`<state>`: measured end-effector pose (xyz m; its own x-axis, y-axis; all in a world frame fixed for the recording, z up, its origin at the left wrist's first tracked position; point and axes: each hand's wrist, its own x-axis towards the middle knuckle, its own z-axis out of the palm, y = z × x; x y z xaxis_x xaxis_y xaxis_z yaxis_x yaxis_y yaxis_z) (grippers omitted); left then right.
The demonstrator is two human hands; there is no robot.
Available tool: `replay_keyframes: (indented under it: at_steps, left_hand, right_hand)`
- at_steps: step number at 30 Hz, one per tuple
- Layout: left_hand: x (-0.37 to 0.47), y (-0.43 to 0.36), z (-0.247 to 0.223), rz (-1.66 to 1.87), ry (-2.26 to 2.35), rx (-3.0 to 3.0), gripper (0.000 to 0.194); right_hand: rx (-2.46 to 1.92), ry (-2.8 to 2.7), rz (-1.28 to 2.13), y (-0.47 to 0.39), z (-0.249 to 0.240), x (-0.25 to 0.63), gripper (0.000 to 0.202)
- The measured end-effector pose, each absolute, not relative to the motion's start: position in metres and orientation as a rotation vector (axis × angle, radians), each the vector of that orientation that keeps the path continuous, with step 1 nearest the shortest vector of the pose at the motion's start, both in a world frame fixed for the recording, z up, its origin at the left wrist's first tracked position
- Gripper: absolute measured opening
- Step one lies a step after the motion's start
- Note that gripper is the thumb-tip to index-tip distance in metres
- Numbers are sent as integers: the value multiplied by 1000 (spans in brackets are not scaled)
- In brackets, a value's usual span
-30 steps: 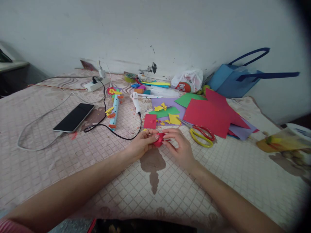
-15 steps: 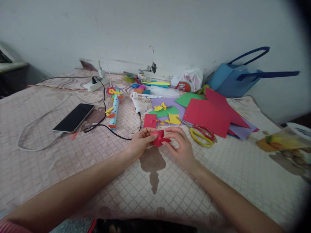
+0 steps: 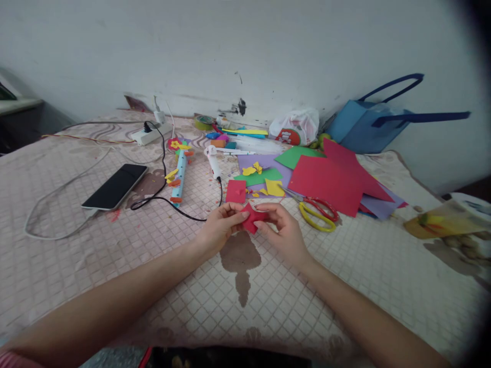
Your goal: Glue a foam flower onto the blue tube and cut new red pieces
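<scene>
A small folded piece of red paper (image 3: 250, 220) is held up between my two hands, above the tablecloth. My left hand (image 3: 223, 224) pinches its left side between thumb and fingers. On the other side, my right hand (image 3: 282, 227) has thumb and fingers closed on the right edge, which they partly cover. Just behind the hands lie a red paper square (image 3: 236, 191) and several yellow scraps (image 3: 274, 187). To the right of my right hand rest scissors (image 3: 317, 216) with yellow and red handles.
A white glue gun (image 3: 214, 162) with a black cord lies behind my left hand. Left are a blue decorated strip (image 3: 179, 176) and a phone (image 3: 116, 186) on a cable. Red sheets (image 3: 330, 179), a blue bag (image 3: 368, 128) and a plastic container (image 3: 445, 220) stand or lie right.
My right thumb and fingers have shifted on the red paper, and its right part, which stuck out as a pointed fold, is now pressed between them. My left hand keeps its pinch.
</scene>
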<state>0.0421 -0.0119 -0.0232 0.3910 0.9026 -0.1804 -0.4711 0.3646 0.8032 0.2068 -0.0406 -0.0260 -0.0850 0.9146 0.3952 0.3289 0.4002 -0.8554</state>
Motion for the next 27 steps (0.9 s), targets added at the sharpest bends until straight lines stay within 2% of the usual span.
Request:
replay_keyframes:
  at_steps: [7,11,17,27]
  left_hand:
    - [42,-10,-27,983,716,768,23]
    - [41,-9,-27,968,734,788,26]
    - [41,-9,-28,930,775,804,31]
    - [42,-10,-26,950,774,778,29]
  right_hand:
    - [-1029,-1241,1276,-37,-32,209,22]
    - [-987,-1195,1384,-38,-30,207,23]
    - [-1017,-1254,1283,-35,-34,209,19]
    - [-1140,-1615,709,-40,-24,209,13]
